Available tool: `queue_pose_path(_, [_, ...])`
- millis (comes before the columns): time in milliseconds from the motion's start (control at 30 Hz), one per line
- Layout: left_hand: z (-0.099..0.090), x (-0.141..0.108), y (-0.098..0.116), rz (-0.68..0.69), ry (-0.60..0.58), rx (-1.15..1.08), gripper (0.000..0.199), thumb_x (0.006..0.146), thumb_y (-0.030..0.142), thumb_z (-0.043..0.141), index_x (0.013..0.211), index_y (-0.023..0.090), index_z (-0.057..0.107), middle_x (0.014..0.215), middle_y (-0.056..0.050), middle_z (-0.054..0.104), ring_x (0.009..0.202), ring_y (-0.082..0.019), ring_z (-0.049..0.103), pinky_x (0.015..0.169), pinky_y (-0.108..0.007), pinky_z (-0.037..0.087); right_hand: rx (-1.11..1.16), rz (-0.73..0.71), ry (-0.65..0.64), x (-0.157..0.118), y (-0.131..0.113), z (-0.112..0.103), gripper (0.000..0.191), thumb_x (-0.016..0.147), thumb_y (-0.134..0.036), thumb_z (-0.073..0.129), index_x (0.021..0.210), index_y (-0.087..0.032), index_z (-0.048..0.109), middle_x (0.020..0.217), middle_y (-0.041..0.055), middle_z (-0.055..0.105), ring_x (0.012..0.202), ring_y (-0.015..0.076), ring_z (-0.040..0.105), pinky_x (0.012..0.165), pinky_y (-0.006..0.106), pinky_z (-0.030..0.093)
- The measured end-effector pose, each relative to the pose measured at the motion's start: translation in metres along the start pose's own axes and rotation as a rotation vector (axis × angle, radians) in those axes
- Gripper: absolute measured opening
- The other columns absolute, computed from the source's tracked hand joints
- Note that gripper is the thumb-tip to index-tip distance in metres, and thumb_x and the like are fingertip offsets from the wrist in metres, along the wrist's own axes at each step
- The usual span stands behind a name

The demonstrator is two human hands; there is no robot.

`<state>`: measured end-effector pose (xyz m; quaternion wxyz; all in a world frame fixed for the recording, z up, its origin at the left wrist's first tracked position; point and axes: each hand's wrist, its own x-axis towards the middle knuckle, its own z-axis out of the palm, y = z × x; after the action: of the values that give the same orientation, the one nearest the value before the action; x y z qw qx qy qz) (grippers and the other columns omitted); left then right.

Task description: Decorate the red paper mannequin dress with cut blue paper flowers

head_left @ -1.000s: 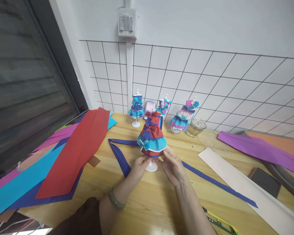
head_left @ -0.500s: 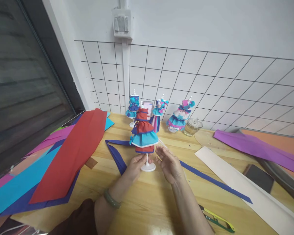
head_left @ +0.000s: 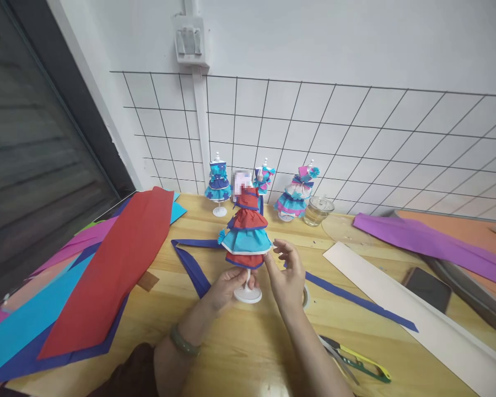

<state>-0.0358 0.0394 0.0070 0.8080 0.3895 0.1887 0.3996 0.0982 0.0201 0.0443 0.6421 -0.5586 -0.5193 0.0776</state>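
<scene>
A small dress form in a tiered paper dress (head_left: 248, 242), red and light blue with dark blue and white edging, is tilted slightly over the table. My left hand (head_left: 227, 286) is closed around the post of its white stand (head_left: 248, 295). On the right side, my right hand (head_left: 287, 275) is at the hem of the light blue tier, thumb close to the edge and fingers curved and apart. Whether its thumb presses on the paper I cannot tell. Behind the dress form, a dark blue strip (head_left: 192, 270) lies folded on the table.
Three more dressed forms stand by the wall, including a blue one (head_left: 218, 184) and a pink-and-blue one (head_left: 295, 198), beside a glass jar (head_left: 318, 210). Coloured paper (head_left: 116, 264) lies left. Rightward are a pale strip (head_left: 380, 298), a phone (head_left: 427, 288), a cutter (head_left: 364, 361) and a tape roll (head_left: 306, 296).
The dress form has turned a little and come slightly nearer. My right hand has risen to the skirt's hem, its fingers now bent. The view has shifted somewhat to the right.
</scene>
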Motion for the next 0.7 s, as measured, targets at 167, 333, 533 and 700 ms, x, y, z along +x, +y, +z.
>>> queue_pose_path(167, [-0.0033,-0.0016,-0.0063,-0.061,-0.010,0.030,0.027,0.073,0.038,0.064,0.079,0.011,0.064,0.060,-0.001,0.052,0.068,-0.014,0.053,0.066,-0.027,0.039,-0.104,-0.160,0.048,-0.0004,-0.0020,-0.0021,0.020,0.077,-0.019,0.057,0.097,-0.020,0.057,0.093,0.0062,0.056,0.086,0.0194,0.053,0.069,0.033,0.042])
queue_pose_path(333, [-0.0024,-0.0039,-0.0046,-0.096,-0.028,-0.036,0.026,0.071,0.036,0.066,0.082,0.012,0.065,0.057,-0.001,0.051,0.068,-0.015,0.054,0.066,-0.027,0.040,-0.128,-0.208,0.058,-0.0013,-0.0052,-0.0027,0.022,0.077,-0.017,0.056,0.099,-0.021,0.056,0.094,0.0074,0.055,0.090,0.0212,0.053,0.072,0.036,0.043])
queue_pose_path(533, [-0.0005,-0.0057,-0.0004,-0.119,-0.072,-0.078,0.026,0.071,0.035,0.067,0.081,0.011,0.065,0.056,-0.001,0.051,0.070,-0.016,0.054,0.065,-0.026,0.038,-0.113,-0.288,0.091,-0.0030,-0.0082,-0.0042,0.018,0.078,-0.013,0.053,0.093,-0.022,0.057,0.092,0.0075,0.055,0.091,0.0220,0.054,0.073,0.038,0.045])
queue_pose_path(700, [-0.0001,-0.0057,-0.0005,-0.100,-0.090,-0.011,0.028,0.069,0.038,0.068,0.073,0.011,0.064,0.057,-0.002,0.051,0.070,-0.016,0.053,0.065,-0.026,0.037,-0.111,-0.283,0.132,-0.0024,-0.0091,-0.0049,0.022,0.077,-0.010,0.054,0.096,-0.021,0.057,0.093,0.0074,0.055,0.091,0.0211,0.054,0.079,0.040,0.044])
